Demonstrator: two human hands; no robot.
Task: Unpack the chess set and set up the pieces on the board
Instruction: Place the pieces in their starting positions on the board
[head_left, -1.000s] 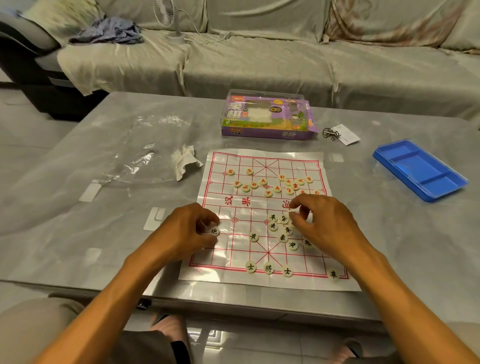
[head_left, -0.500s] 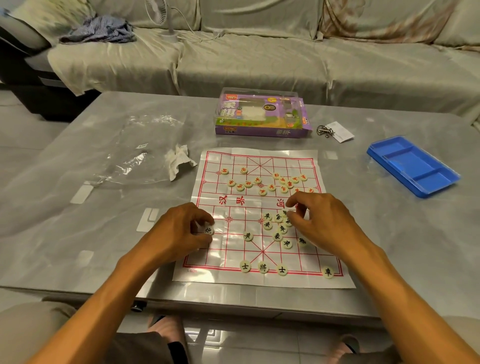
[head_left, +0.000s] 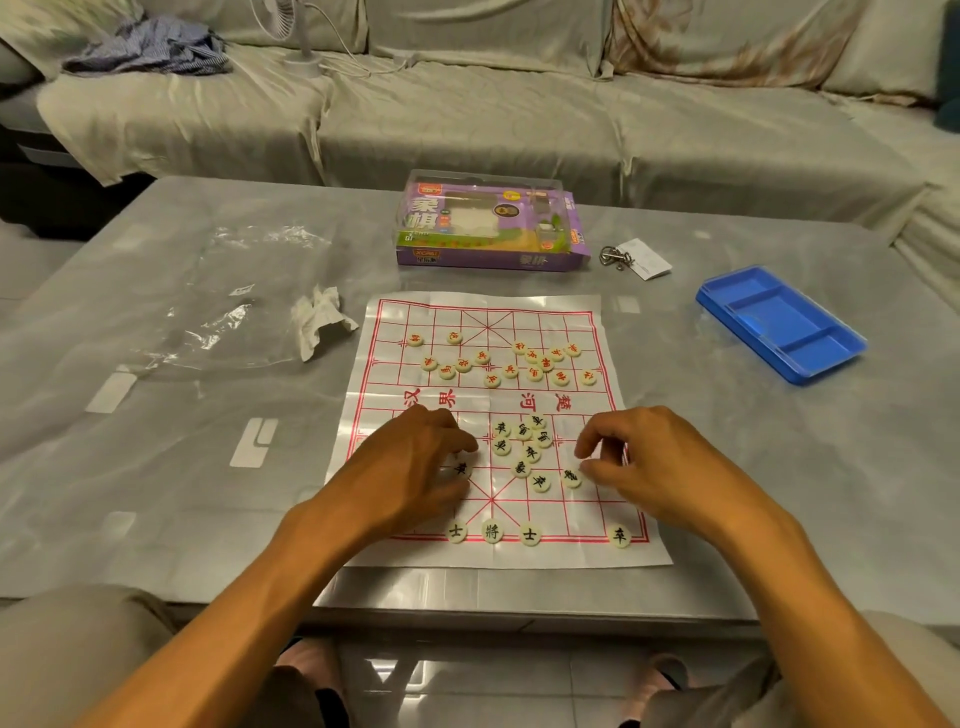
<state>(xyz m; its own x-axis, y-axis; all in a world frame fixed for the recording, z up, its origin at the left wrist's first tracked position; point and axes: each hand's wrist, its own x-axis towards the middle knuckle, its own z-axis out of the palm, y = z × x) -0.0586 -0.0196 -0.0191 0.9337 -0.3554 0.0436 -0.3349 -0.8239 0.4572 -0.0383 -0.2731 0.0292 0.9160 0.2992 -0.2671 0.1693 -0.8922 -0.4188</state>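
Head view: the left hand (head_left: 410, 467) curls its fingers over a black-marked piece (head_left: 460, 468) on the board (head_left: 498, 551). The right hand (head_left: 654, 462), fingers bent, touches another piece (head_left: 571, 477) at its fingertips. Between the hands, black pieces (head_left: 522, 447) cluster; red pieces (head_left: 498, 358) lie beyond.

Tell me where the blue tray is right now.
In the head view, the blue tray lies on the table's far right, right of the paper board and beyond the right hand.
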